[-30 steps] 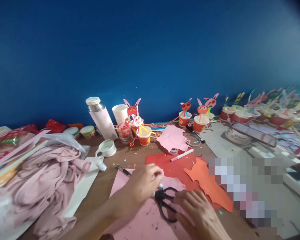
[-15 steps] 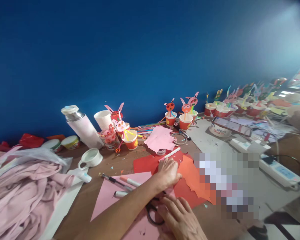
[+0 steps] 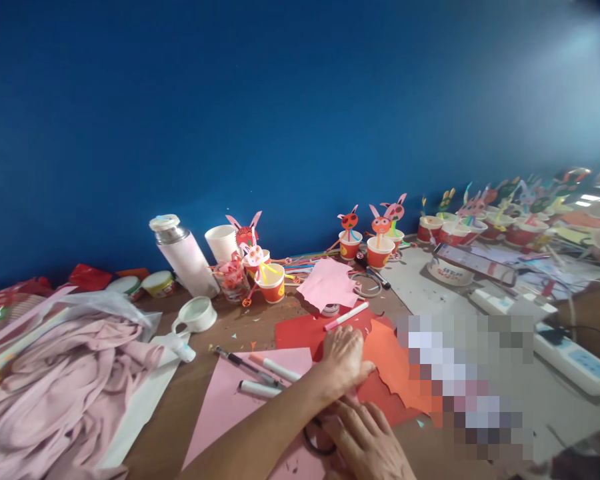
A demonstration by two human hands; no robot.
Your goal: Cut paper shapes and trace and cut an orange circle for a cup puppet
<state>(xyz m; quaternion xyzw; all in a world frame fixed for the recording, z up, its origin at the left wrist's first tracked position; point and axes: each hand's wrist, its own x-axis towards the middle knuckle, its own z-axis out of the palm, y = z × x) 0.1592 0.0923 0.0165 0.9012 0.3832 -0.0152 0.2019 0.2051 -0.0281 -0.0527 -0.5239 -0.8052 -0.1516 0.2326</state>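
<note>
My left hand (image 3: 344, 357) is closed, its fingers curled down over the red paper (image 3: 297, 333) and its thumb pointing right. What its fingers hold, if anything, is hidden. A white and pink marker (image 3: 347, 316) lies just beyond the knuckles. Below it, my right hand (image 3: 367, 437) rests palm down with fingers stretched out, over pink paper (image 3: 293, 463). Beside those fingers shows a black loop, like a scissors handle (image 3: 316, 440), partly hidden by the hand. Under my left forearm lies a pink sheet (image 3: 220, 407) with a pen (image 3: 245, 365) and markers (image 3: 259, 389).
Orange paper (image 3: 397, 367) lies to the right. Behind are a cut pink piece (image 3: 327, 283), paper cups with rabbit figures (image 3: 270, 283), a mug (image 3: 196, 315) and a thermos (image 3: 190, 263). Pink cloth (image 3: 75, 387) lies left; power strips (image 3: 575, 360) and a phone (image 3: 475, 262) right.
The whole view has shifted, so things appear slightly farther right and lower. Both hands stay close together over the papers, with little change in their pose.
</note>
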